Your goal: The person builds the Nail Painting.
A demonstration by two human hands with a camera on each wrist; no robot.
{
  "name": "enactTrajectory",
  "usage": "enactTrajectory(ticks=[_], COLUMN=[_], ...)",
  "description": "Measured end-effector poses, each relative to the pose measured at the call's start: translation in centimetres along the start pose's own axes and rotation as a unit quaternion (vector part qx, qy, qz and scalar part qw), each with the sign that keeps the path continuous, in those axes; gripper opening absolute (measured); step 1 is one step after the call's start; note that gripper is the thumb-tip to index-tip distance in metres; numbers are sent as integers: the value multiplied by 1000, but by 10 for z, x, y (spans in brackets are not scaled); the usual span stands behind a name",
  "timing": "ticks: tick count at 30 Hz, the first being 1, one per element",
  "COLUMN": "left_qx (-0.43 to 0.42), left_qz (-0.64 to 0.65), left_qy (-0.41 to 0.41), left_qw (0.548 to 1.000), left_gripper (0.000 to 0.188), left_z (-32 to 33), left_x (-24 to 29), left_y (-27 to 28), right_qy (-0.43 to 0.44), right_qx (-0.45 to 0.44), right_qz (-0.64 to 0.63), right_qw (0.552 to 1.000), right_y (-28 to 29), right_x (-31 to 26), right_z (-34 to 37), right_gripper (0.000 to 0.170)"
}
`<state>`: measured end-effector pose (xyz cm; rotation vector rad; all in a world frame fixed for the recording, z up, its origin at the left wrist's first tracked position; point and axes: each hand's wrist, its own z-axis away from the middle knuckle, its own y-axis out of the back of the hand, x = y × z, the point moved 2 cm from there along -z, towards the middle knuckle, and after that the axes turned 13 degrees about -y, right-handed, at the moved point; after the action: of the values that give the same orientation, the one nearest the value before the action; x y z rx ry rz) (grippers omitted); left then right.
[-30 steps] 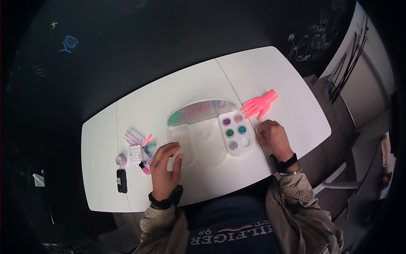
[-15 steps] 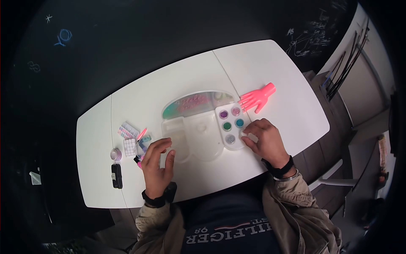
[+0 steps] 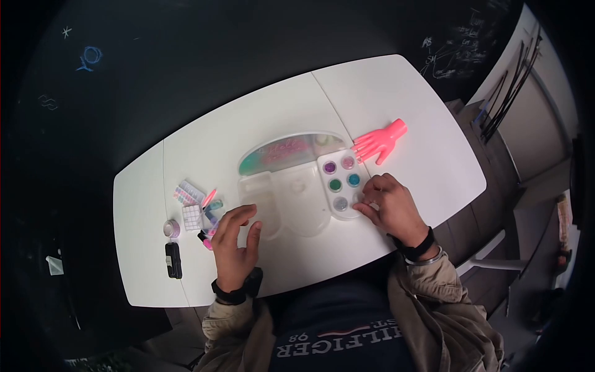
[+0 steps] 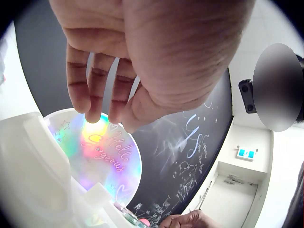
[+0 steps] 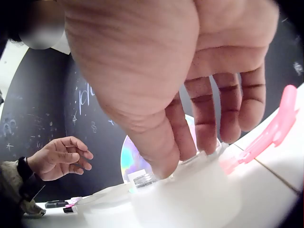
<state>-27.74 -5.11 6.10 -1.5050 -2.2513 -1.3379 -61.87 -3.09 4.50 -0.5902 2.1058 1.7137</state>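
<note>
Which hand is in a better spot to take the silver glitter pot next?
The right hand, probably. Its fingertips are at the white tray, right beside the silver glitter pot. The left hand is open but farther off, away from the tray.

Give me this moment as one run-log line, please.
right hand at glitter-pot tray; left hand open, empty; pink model hand on table

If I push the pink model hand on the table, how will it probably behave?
The pink model hand would probably slide rather than roll, because its palm is broad and its thumb sticks out. Its smooth surface may feel slightly slippery.
</note>
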Motion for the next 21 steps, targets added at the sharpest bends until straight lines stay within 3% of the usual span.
enactTrajectory(ticks=[3,6,11,14,17,21], left_qx=[1,-1,6,14,43,102], left_qz=[1,-1,-9,-26,-40,-86], left_qy=[-5,-2,-6,17,3,28], left_qw=[1000,1000,1000,999,998,991], left_gripper=[28,28,29,29,27,23], left_z=[0,1,0,-1,-1,-2], left_x=[-2,-4,-4,-4,-13,-25], left_y=[0,3,6,15,26,54], right_qy=[15,-54,-101,-119,-113,-122], right_qx=[22,83,110,103,91,205], right_qz=[-17,-20,73,91,18,-100], right_qw=[999,995,986,983,989,966], right_y=[15,30,32,20,15,21], right_x=[9,30,66,73,67,61], right_z=[-7,-24,-44,-45,-44,-29], right_gripper=[15,18,54,55,40,12])
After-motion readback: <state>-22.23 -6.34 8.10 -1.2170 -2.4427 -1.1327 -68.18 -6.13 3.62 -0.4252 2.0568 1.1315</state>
